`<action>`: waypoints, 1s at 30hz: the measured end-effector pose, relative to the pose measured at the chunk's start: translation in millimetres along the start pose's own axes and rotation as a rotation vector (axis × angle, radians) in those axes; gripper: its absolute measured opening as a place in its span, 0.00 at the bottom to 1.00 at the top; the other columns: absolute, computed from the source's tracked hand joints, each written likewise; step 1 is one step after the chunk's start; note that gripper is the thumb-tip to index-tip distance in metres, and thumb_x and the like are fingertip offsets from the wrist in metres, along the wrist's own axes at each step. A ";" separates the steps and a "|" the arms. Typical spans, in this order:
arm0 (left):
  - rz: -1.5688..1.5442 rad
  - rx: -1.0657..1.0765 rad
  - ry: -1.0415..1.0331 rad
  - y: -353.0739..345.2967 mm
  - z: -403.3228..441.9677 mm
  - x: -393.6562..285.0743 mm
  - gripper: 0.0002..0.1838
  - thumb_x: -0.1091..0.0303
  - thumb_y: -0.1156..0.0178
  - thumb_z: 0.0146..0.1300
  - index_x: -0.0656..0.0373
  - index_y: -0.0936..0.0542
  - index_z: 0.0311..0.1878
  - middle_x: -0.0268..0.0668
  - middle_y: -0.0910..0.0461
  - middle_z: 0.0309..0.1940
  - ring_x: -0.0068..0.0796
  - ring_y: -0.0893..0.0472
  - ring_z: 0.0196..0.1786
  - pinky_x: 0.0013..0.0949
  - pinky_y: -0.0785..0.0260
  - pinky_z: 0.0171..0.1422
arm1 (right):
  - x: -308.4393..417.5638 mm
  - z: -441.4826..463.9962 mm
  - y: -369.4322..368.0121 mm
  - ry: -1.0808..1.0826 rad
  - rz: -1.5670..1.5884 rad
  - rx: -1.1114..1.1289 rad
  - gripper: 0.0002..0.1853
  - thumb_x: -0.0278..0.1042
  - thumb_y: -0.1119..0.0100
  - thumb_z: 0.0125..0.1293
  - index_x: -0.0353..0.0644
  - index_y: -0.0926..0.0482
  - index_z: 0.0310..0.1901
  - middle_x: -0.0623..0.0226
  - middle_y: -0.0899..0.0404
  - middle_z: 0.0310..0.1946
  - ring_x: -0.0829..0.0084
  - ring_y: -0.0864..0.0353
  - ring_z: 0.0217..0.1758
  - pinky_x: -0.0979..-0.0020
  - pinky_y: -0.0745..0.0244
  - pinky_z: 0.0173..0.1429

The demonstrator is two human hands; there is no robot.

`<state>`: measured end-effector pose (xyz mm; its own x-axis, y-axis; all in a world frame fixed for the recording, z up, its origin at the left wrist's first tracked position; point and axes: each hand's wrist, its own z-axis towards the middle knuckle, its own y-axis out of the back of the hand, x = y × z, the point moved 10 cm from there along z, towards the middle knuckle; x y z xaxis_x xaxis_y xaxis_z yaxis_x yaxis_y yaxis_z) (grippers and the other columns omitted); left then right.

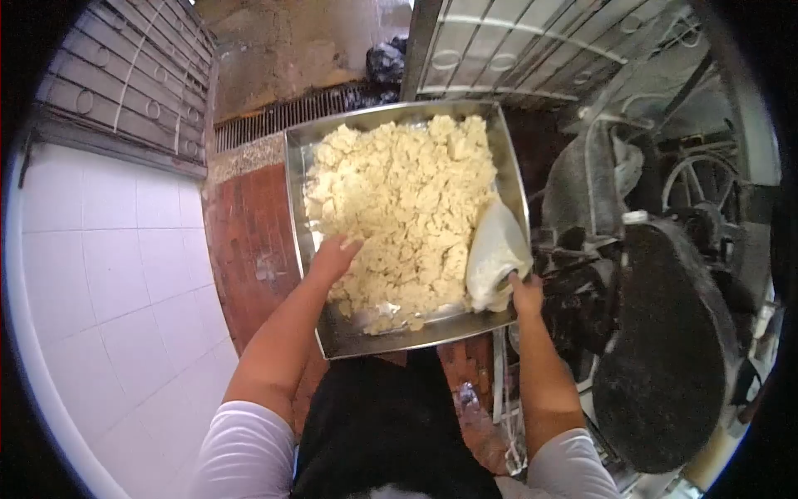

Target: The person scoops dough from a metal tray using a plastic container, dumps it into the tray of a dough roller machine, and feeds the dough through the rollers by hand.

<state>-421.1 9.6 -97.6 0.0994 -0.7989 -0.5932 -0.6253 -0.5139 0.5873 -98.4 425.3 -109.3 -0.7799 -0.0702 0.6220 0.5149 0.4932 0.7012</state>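
Mid-frame, my left hand (336, 256) is meeting the crumbly yellow mass (403, 208) in the metal tray (416, 337) — finger spread I'm not making out — while my right hand (527, 294), lower right of centre, is gripping the white scoop (497, 249).

The dough (399, 216) is pale yellow, the tray (357, 343) silver, the bricks (258, 241) red.

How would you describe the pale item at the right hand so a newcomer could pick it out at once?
Find the big metal tray in the middle, filled with a lumpy yellow mass. Along its right side, toward the near corner, the right hand holds the pale item. Its smooth, whitish surface stands out against the crumbly mass.
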 end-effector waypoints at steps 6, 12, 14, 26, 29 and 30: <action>-0.362 0.024 0.375 -77.3 78.7 126.9 0.38 0.41 0.36 0.53 0.67 0.22 0.55 0.52 0.22 0.54 0.45 0.23 0.58 0.40 0.33 0.61 | 21.0 9.6 -30.7 -0.190 0.370 0.217 0.18 0.29 0.37 0.58 0.36 0.22 0.51 0.64 0.18 0.40 0.74 0.19 0.38 0.71 0.27 0.43; -0.230 0.265 0.578 -79.8 70.1 112.3 0.42 0.42 0.31 0.47 0.65 0.26 0.58 0.46 0.21 0.51 0.40 0.21 0.49 0.40 0.30 0.53 | 148.1 -66.7 8.8 -0.051 0.158 0.582 0.12 0.30 0.36 0.62 0.34 0.20 0.45 0.71 0.17 0.34 0.81 0.22 0.33 0.76 0.27 0.36; -0.177 0.312 0.564 -82.6 77.3 114.2 0.44 0.41 0.30 0.46 0.64 0.28 0.60 0.44 0.22 0.50 0.38 0.21 0.47 0.41 0.29 0.51 | 166.6 -86.7 6.8 -0.048 0.081 0.754 0.10 0.31 0.35 0.61 0.34 0.18 0.41 0.71 0.17 0.32 0.81 0.21 0.33 0.75 0.26 0.37; -0.341 0.444 0.559 -102.7 51.1 156.7 0.50 0.33 0.35 0.48 0.60 0.33 0.67 0.44 0.32 0.65 0.47 0.31 0.64 0.50 0.39 0.64 | 155.3 -126.3 -118.6 0.463 -1.255 0.998 0.31 0.67 0.41 0.55 0.39 0.15 0.35 0.53 0.17 0.34 0.55 0.17 0.41 0.57 0.24 0.44; -0.437 0.525 0.615 -98.5 8.2 125.4 0.46 0.34 0.38 0.52 0.58 0.33 0.67 0.44 0.33 0.66 0.48 0.32 0.65 0.51 0.40 0.65 | 148.6 -112.1 -112.8 0.546 -1.207 0.988 0.33 0.69 0.44 0.56 0.39 0.15 0.34 0.53 0.17 0.32 0.54 0.17 0.39 0.57 0.24 0.44; -0.463 0.566 0.633 -108.3 -0.2 131.5 0.45 0.36 0.38 0.53 0.58 0.33 0.67 0.43 0.32 0.65 0.47 0.32 0.65 0.49 0.40 0.65 | 143.6 -108.1 -108.2 0.576 -1.172 0.974 0.33 0.69 0.45 0.56 0.39 0.15 0.34 0.53 0.17 0.32 0.54 0.17 0.38 0.58 0.24 0.43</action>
<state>-340.2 -39.9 -239.1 0.7248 -0.6606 -0.1958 -0.6833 -0.7256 -0.0811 -227.7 268.1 -58.2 -0.2162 -0.9671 0.1343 -0.8130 0.2545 0.5237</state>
